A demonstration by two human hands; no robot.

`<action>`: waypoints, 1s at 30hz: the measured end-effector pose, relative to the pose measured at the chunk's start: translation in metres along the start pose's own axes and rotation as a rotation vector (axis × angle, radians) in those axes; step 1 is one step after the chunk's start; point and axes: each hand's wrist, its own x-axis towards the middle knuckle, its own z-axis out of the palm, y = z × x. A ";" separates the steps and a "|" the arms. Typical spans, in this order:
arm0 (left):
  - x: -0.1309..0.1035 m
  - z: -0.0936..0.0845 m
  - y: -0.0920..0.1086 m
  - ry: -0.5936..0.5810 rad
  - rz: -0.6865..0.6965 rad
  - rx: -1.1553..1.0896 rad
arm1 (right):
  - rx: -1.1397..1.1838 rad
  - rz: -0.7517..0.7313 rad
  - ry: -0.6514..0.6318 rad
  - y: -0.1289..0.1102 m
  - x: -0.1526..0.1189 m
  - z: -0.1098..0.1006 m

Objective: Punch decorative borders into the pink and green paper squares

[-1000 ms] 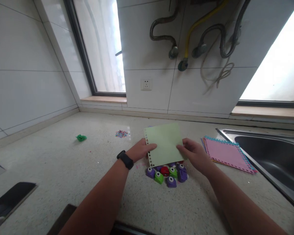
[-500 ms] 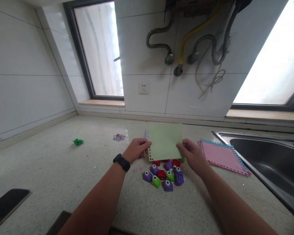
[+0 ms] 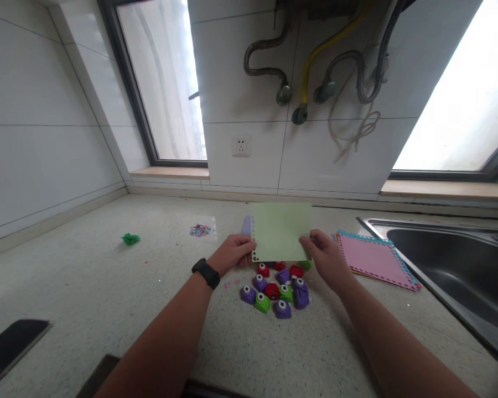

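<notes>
Between my hands is a pale green sheet of paper [image 3: 281, 231] with small shapes punched along its left edge. My left hand [image 3: 236, 251], a black watch on its wrist, pinches that punched edge near the lower left. My right hand [image 3: 322, 254] grips the right edge between thumb and fingers. Below the sheet lie several purple, red and green craft punches, among them a purple punch [image 3: 283, 309], a green punch [image 3: 262, 302] and a red punch [image 3: 272, 291]. The sheet hides some punches at the back. A lilac sheet [image 3: 246, 225] shows behind its left edge.
To the right, a stack of punched coloured paper [image 3: 373, 257], pink on top, lies beside a steel sink [image 3: 382, 228]. Paper confetti [image 3: 200, 230] and a crumpled green piece [image 3: 130, 239] sit at left. A dark flat object [image 3: 12, 348] is at the lower left.
The green sheet is raised slightly and tilted more upright, uncovering a red punch below it. Both hands keep their hold. The whole view has shifted a little.
</notes>
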 end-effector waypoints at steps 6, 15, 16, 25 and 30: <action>-0.002 0.000 -0.001 -0.024 -0.026 0.021 | 0.004 -0.040 0.005 0.000 0.001 0.001; -0.003 0.001 -0.004 -0.026 -0.041 0.062 | -0.032 -0.048 -0.010 -0.008 -0.002 0.005; -0.003 0.001 -0.004 -0.002 -0.040 0.074 | -0.042 -0.040 0.008 -0.007 -0.002 0.005; 0.001 -0.003 -0.007 0.185 -0.039 0.103 | -0.272 -0.085 0.108 0.002 0.003 0.000; 0.004 -0.004 -0.009 0.198 -0.038 0.065 | -0.474 -0.122 0.093 0.002 0.002 -0.002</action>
